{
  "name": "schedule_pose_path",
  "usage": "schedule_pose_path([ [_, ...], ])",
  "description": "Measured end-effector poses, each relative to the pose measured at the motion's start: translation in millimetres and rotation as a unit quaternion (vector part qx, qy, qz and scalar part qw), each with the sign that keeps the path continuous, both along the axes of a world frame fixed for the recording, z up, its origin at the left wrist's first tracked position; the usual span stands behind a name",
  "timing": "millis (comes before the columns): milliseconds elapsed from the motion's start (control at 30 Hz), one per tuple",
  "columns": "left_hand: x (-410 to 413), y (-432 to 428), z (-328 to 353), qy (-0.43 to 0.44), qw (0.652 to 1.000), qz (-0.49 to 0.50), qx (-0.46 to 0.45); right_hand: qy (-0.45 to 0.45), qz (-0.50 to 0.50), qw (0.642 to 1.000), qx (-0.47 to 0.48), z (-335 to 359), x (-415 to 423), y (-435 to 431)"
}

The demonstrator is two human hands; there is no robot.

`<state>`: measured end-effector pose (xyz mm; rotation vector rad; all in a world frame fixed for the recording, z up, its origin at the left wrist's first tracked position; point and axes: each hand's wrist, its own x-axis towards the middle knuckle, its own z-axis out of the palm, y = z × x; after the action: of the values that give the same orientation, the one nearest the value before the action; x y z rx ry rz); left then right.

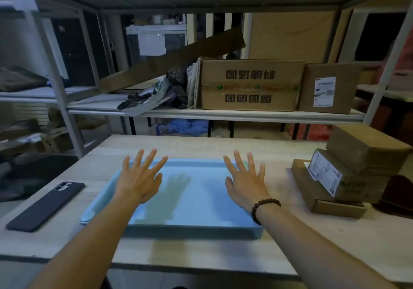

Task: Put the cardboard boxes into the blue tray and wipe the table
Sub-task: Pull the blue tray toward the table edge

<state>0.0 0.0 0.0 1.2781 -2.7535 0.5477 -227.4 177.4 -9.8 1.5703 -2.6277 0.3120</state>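
1. Both hands hover over the blue tray (178, 199) with fingers spread, holding nothing — left hand (139, 178), right hand (244, 182).
2. The three stacked cardboard boxes (348, 170) wait right of the tray, probably within easy reach.
3. A black phone (45, 206) lies left of the tray.

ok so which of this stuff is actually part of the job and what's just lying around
For the job: blue tray; three stacked cardboard boxes at its right; table; left hand and right hand, spread above the tray.
Just lying about: black phone at left; big cartons on the back shelf.
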Motion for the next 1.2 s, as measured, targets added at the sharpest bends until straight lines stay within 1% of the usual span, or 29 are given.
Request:
schedule_pose_path([
  [33,2.2,-6.0,0.3,0.000,0.999,0.032,0.003,-0.009,-0.006,1.000,0.011,-0.8,-2.6,-3.5],
  [133,11.4,-23.2,-2.9,0.043,0.987,0.151,0.024,-0.076,-0.023,0.996,0.032,-8.0,-12.2,-10.9],
  [200,13.4,-29.1,-6.1,0.062,0.974,0.206,0.076,-0.081,-0.023,0.996,0.037,-13.5,-15.7,-13.5],
  [267,15.9,-35.9,-10.1,0.099,0.960,0.224,0.137,-0.083,-0.031,0.996,0.033,-15.7,-19.4,-13.3],
  [333,22.0,-42.3,-14.8,0.106,0.956,0.224,0.156,-0.080,-0.043,0.996,0.016,-16.3,-22.6,-11.7],
  [433,26.9,-44.1,-16.4,0.105,0.959,0.223,0.139,-0.064,-0.056,0.996,0.008,-14.4,-25.8,-11.1],
  [567,21.8,-40.6,-15.5,0.138,0.964,0.204,0.101,-0.055,-0.061,0.997,0.006,-15.6,-33.4,-7.2],
  [767,-3.1,-31.1,-4.5,0.164,0.966,0.177,0.091,-0.044,-0.071,0.997,-0.003,-7.7,-50.8,9.7],
  [967,-31.0,-18.3,-0.7,0.186,0.961,0.171,0.115,-0.014,-0.086,0.996,-0.014,6.1,-77.4,22.4],
  [1033,-44.0,-11.2,-1.7,0.195,0.958,0.166,0.129,-0.005,-0.102,0.995,-0.003,10.2,-87.3,29.7],
  [1200,-73.5,5.8,-5.3,0.198,0.954,0.160,0.160,-0.017,-0.126,0.992,0.024,11.6,-108.6,48.9],
])
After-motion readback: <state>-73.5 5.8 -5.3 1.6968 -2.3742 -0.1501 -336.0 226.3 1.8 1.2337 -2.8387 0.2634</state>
